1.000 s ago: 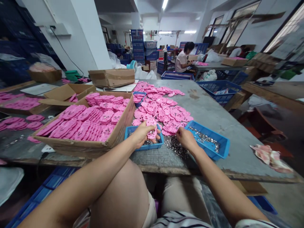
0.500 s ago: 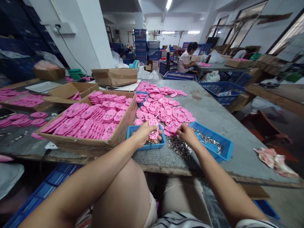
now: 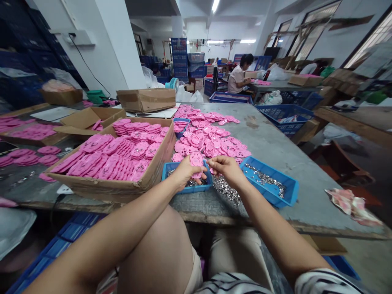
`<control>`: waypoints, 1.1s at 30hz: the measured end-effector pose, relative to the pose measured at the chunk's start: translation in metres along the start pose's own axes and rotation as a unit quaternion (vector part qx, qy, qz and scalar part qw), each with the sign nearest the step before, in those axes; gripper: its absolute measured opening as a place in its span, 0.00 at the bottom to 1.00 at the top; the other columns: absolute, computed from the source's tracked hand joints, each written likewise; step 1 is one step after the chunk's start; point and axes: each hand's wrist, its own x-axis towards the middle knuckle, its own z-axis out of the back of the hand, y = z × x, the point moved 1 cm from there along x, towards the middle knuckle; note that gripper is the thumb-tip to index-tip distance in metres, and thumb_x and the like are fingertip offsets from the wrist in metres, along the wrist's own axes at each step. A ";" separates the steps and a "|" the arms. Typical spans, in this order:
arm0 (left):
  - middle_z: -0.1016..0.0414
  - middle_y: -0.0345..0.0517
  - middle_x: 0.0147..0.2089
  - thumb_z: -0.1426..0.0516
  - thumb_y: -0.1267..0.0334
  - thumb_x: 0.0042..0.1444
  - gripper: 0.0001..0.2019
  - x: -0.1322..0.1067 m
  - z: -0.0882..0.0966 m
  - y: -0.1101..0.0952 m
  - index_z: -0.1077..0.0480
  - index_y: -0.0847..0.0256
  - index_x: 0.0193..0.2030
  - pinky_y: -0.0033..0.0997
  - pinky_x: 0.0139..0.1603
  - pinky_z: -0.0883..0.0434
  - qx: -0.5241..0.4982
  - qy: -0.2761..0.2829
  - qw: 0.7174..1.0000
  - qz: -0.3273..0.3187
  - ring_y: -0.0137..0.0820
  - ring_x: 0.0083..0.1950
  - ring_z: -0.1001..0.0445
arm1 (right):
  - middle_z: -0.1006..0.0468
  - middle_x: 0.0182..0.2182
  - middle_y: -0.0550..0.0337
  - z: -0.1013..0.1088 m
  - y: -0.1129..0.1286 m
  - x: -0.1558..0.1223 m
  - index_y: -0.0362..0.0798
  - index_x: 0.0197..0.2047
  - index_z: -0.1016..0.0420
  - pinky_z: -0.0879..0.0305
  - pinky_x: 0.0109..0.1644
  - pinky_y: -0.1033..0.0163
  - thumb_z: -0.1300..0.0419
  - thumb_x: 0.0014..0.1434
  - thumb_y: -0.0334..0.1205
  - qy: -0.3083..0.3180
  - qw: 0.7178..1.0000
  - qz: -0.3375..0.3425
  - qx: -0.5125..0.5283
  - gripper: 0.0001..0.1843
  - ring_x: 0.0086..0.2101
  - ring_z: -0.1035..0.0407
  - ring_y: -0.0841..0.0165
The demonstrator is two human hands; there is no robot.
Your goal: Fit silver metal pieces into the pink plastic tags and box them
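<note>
My left hand grips a pink plastic disc with a scalloped edge, above a small blue tray of tiny metal parts. My right hand is just right of the disc, thumb and fingertips pinched together; whatever they hold is too small to make out. Under that hand, a heap of small shiny metal pieces lies on the table. To its right sits a larger blue tray with more metal pieces. Beyond both hands spreads a loose pile of pink discs.
A cardboard box packed with rows of pink discs stands to the left. Behind it are an open carton and another box. A crumpled cloth lies at the right table edge. A person sits at a far table.
My right hand has moved left and slightly up, from over the metal heap to beside the pink disc. My left hand keeps the disc in nearly the same spot.
</note>
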 end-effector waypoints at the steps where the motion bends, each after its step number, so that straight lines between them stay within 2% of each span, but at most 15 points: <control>1: 0.25 0.42 0.28 0.37 0.73 0.40 0.17 0.000 0.000 0.000 0.37 0.62 0.37 0.23 0.14 0.32 0.001 -0.005 1.000 -0.015 0.29 0.21 0.26 | 0.31 0.15 0.68 -0.004 0.001 0.000 0.46 0.25 0.25 0.42 0.20 0.68 0.30 0.39 0.54 0.018 1.000 0.000 0.004 0.19 0.17 0.40 0.75; 4: 0.26 0.39 0.28 0.36 0.72 0.38 0.20 0.000 0.000 -0.001 0.39 0.61 0.37 0.23 0.15 0.33 0.001 -0.028 0.999 -0.045 0.28 0.21 0.27 | 0.29 0.15 0.68 -0.011 0.001 0.002 0.46 0.26 0.25 0.40 0.19 0.68 0.30 0.39 0.50 0.040 0.999 0.001 0.002 0.17 0.17 0.38 0.75; 8: 0.28 0.37 0.26 0.35 0.72 0.37 0.23 0.001 0.000 -0.002 0.41 0.60 0.39 0.22 0.14 0.35 0.004 -0.058 0.997 -0.056 0.29 0.21 0.27 | 0.28 0.15 0.68 -0.011 0.000 0.005 0.46 0.26 0.25 0.39 0.18 0.68 0.30 0.39 0.45 0.024 1.000 -0.014 -0.001 0.14 0.16 0.37 0.75; 12: 0.28 0.36 0.26 0.34 0.70 0.35 0.25 0.000 0.000 -0.005 0.41 0.60 0.39 0.22 0.14 0.36 -0.005 -0.078 0.995 -0.060 0.28 0.20 0.27 | 0.26 0.16 0.67 -0.012 0.005 0.004 0.46 0.27 0.24 0.38 0.19 0.68 0.30 0.38 0.45 0.028 1.000 -0.003 -0.008 0.14 0.16 0.36 0.75; 15: 0.28 0.36 0.25 0.34 0.69 0.35 0.24 -0.002 0.000 -0.006 0.40 0.60 0.38 0.22 0.14 0.35 -0.021 -0.072 0.996 -0.058 0.29 0.20 0.27 | 0.25 0.19 0.66 -0.013 0.007 0.003 0.46 0.27 0.22 0.38 0.21 0.68 0.31 0.39 0.44 0.022 0.999 0.032 -0.023 0.12 0.18 0.36 0.75; 19: 0.28 0.37 0.25 0.34 0.68 0.34 0.23 -0.002 0.000 -0.005 0.39 0.61 0.38 0.23 0.13 0.36 -0.043 -0.048 0.996 -0.068 0.28 0.20 0.28 | 0.27 0.19 0.66 -0.012 0.009 0.003 0.48 0.25 0.23 0.41 0.22 0.66 0.34 0.42 0.43 -0.026 0.995 0.081 -0.060 0.08 0.18 0.38 0.75; 23: 0.26 0.39 0.26 0.35 0.68 0.35 0.24 0.003 0.003 0.000 0.39 0.62 0.40 0.23 0.14 0.36 -0.068 -0.052 0.992 -0.087 0.29 0.21 0.27 | 0.30 0.17 0.66 -0.014 0.010 0.004 0.48 0.25 0.26 0.45 0.21 0.66 0.33 0.43 0.49 -0.035 0.995 0.068 -0.071 0.14 0.17 0.41 0.75; 29: 0.26 0.39 0.26 0.34 0.69 0.36 0.22 0.002 0.002 -0.003 0.37 0.62 0.39 0.22 0.15 0.36 -0.087 -0.035 0.991 -0.096 0.29 0.21 0.27 | 0.36 0.14 0.69 -0.012 0.014 0.004 0.47 0.22 0.29 0.54 0.19 0.67 0.28 0.37 0.54 -0.040 0.996 0.071 -0.035 0.21 0.17 0.48 0.78; 31: 0.25 0.40 0.27 0.35 0.67 0.40 0.19 0.000 0.001 -0.007 0.37 0.62 0.38 0.22 0.15 0.35 -0.107 -0.033 0.989 -0.092 0.29 0.22 0.26 | 0.37 0.13 0.70 -0.010 0.014 0.005 0.47 0.22 0.29 0.58 0.19 0.67 0.27 0.36 0.54 -0.037 0.998 0.049 0.015 0.22 0.15 0.52 0.79; 33: 0.24 0.43 0.28 0.39 0.64 0.49 0.11 -0.001 0.000 -0.012 0.35 0.63 0.38 0.25 0.18 0.31 -0.144 -0.028 0.987 -0.073 0.31 0.25 0.25 | 0.37 0.13 0.69 -0.008 0.012 0.005 0.47 0.21 0.29 0.61 0.18 0.67 0.27 0.35 0.54 -0.028 0.997 0.023 0.067 0.22 0.15 0.54 0.79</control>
